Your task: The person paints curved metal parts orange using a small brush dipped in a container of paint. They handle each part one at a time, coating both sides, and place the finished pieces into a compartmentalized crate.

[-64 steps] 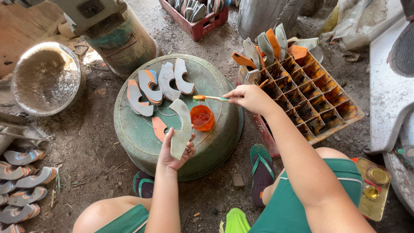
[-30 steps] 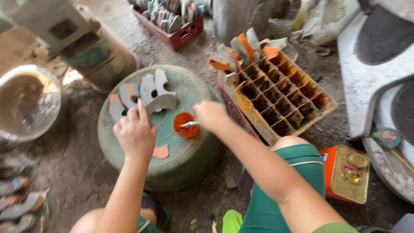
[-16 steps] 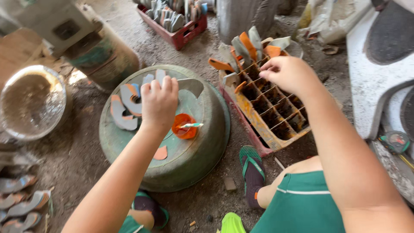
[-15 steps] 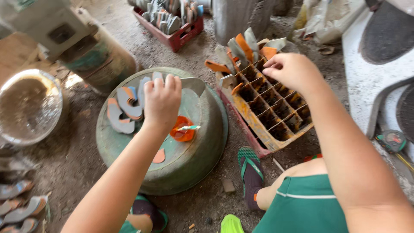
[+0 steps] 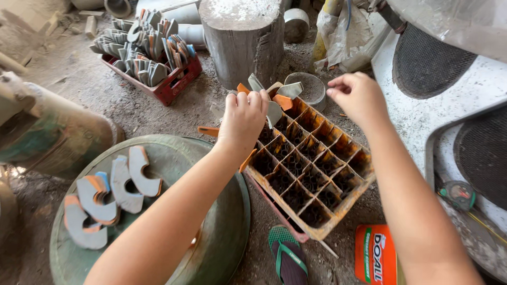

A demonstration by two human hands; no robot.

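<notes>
Half a second ago the left hand (image 5: 244, 117) lay over the green drum lid; now it is across at the rusty divided crate (image 5: 338, 208), fingers curled tight round a grey curved sole piece (image 5: 273, 112) standing at the crate's near corner. That piece looks light, thin and springy, best pinched by its broad flat end. Beside it, the right hand (image 5: 358, 95) hovers over the crate's far edge, fingers loosely bent, holding nothing I can see. More grey and orange pieces (image 5: 111, 190) lie on the green drum lid (image 5: 222, 221).
</notes>
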